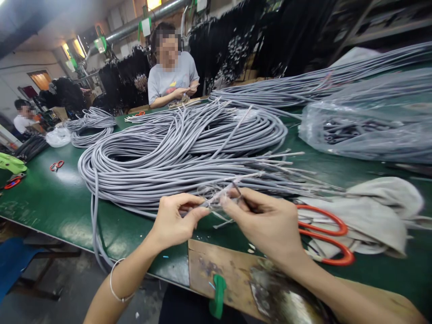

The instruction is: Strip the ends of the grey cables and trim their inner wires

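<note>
Our left hand (173, 220) pinches a grey cable end (202, 203); our right hand (266, 222) has its fingers clenched on its frayed strands (221, 195) above the green surface (57, 198), orange scissors (324, 234) just beside.

No text, number or brand can be read anywhere in view. Far beyond the grip, a co-worker's grey T-shirt (158, 81) carries a small coloured print (173, 84), too small to make out. Higher up and further back, white cards (146, 26) hang at an overhead pipe (128, 28); their faces are blurred. On the grey cables (189, 148) just beyond the grip, any sheath marking is too fine to tell.
</note>
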The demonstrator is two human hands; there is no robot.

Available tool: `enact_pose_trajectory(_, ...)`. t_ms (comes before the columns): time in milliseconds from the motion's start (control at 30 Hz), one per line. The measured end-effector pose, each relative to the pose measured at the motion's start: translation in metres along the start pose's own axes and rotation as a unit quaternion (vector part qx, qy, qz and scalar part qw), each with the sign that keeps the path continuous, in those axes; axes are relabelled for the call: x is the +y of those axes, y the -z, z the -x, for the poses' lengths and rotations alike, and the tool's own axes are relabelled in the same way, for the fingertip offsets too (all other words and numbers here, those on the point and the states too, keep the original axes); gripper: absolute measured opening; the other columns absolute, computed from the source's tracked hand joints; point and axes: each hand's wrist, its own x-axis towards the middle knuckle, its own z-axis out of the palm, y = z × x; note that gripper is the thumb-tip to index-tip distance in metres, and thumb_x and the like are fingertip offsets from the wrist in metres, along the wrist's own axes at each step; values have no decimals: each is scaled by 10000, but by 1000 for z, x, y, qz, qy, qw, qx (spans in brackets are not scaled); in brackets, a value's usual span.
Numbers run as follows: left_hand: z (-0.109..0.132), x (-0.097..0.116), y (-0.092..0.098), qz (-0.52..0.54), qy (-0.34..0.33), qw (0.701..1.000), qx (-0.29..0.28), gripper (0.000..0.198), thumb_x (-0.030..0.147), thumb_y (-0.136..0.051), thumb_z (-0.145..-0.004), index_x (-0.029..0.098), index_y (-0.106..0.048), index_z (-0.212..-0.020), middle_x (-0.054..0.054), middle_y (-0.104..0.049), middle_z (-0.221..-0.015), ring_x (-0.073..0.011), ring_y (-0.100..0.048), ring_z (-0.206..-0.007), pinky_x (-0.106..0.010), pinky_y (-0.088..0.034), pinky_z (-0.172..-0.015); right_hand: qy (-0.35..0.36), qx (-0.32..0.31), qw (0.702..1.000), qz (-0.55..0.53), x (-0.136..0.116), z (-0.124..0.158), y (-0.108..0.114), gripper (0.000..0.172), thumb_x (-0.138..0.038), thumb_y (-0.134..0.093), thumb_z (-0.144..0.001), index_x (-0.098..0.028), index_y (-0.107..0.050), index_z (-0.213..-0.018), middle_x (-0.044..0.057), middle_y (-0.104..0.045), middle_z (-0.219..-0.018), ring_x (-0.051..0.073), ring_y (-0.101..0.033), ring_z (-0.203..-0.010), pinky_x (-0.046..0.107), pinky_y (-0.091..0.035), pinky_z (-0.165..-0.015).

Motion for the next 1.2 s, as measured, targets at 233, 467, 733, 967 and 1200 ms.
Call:
enact_pose_trajectory(233, -4, 11, 10, 92, 11, 994, -51, 350, 428, -717, -650, 81, -693, -693, -2, -534, -533, -50, -409, -410, -194, -329, -393, -140, 66, 981, -119, 11, -9, 1, 230, -405, -598, -673, -176, -611, -663, -62, -369, -442, 74, -294, -389, 227, -237, -361)
enact_pose_trajectory(467, -7, 12, 7, 144, 78, 986, 34, 357, 377, -830, -473, 95, -676, -629, 15, -550, -447, -71, -467, -369, -201, -381, -377, -88, -3, 993, -76, 0, -4, 10, 289, -412, -556, -715, -194, -521, -529, -59, -336, -418, 67, -283, -362, 221, -231, -337)
enact_pose_trajectory(733, -9, 10, -1, 140, 101, 982, 73, 311, 278, -872, -371, 113, -683, -556, -17, -635, -515, -99, -529, -429, -219, -445, -439, 80, -35, 995, 56, 0, 10, 1, 223, -355, -594, -762, -139, -653, -763, -101, -284, -393, 49, -266, -335, 201, -219, -336)
enact_pose_trajectory(967, -12, 11, 11, 196, 162, 967, -11, 406, 237, -851, -422, 93, -733, -783, -42, -680, -675, -46, -477, -475, -185, -363, -470, 286, -18, 950, 125, 3, 11, -3, 185, -153, -509, -831, -137, -635, -696, -76, -442, -376, 42, -360, -292, 187, -293, -372)
enact_pose_trajectory(1200, -13, 2, 16, 206, 194, 959, -28, 427, 282, -847, -455, 113, -728, -829, -50, -668, -648, -67, -507, -527, -164, -267, -448, 377, -143, 910, 94, 1, 21, 3, 264, -121, -427, -846, -182, -596, -652, -26, -557, -453, 85, -500, -383, 217, -346, -436)
